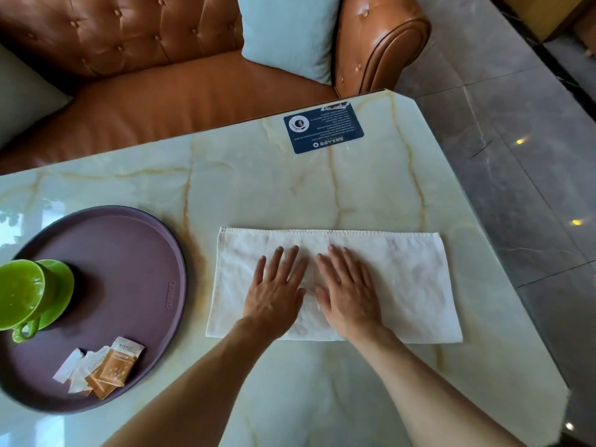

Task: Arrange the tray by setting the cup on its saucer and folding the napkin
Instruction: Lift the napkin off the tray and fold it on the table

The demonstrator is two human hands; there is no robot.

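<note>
A white napkin (406,279) lies flat on the marble table as a long rectangle, folded once. My left hand (275,291) and my right hand (346,291) rest palm down side by side on its middle, fingers spread, holding nothing. To the left sits a round purple tray (135,253). A green cup (19,293) stands on its green saucer (59,285) at the tray's left side, handle toward me.
Several sugar sachets (103,369) lie at the tray's near edge. A dark blue card (324,127) lies at the table's far side. A brown leather sofa (154,91) with pale cushions stands beyond the table. Grey floor tiles lie to the right.
</note>
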